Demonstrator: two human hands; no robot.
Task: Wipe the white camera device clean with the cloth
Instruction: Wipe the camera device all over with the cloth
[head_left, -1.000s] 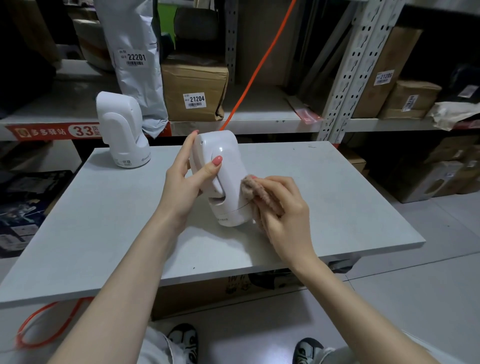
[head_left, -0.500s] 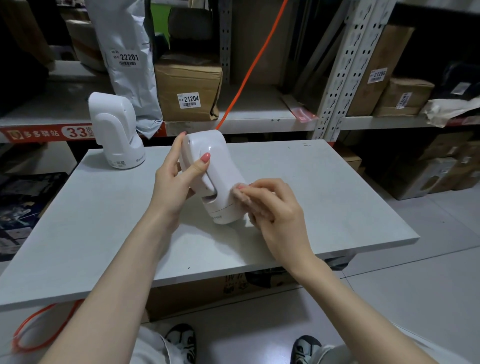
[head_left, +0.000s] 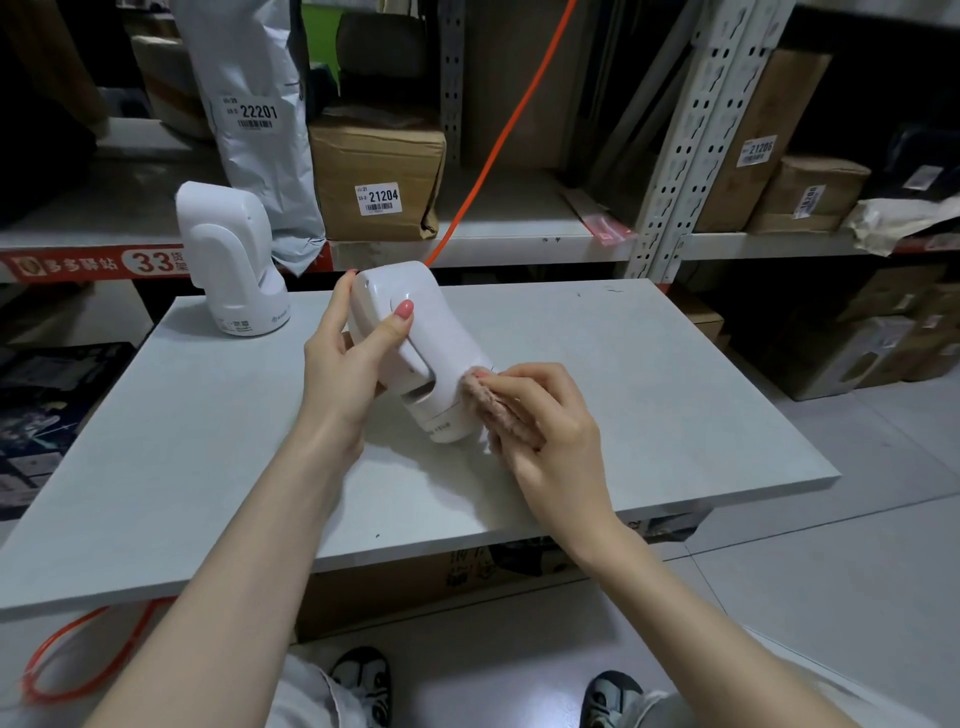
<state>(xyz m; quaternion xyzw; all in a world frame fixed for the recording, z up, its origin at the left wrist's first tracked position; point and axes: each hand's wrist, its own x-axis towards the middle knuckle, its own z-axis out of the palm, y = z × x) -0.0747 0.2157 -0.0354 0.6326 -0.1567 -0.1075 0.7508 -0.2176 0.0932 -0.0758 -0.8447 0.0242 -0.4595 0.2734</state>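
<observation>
Mostly hidden cloth (head_left: 497, 410) bunched under right hand (head_left: 540, 421); left hand (head_left: 345, 358) grips tilted camera (head_left: 421, 343).

A white label on the grey mailing bag (head_left: 249, 130) on the shelf reads "22201" above a barcode. The cardboard box (head_left: 376, 176) beside it carries a label reading "21204". A brown box (head_left: 756, 140) further right has a label that seems to read "21206". The red strip (head_left: 78, 262) along the shelf's front edge shows Chinese characters and "33". Small print on both white cameras is too small to read.
</observation>
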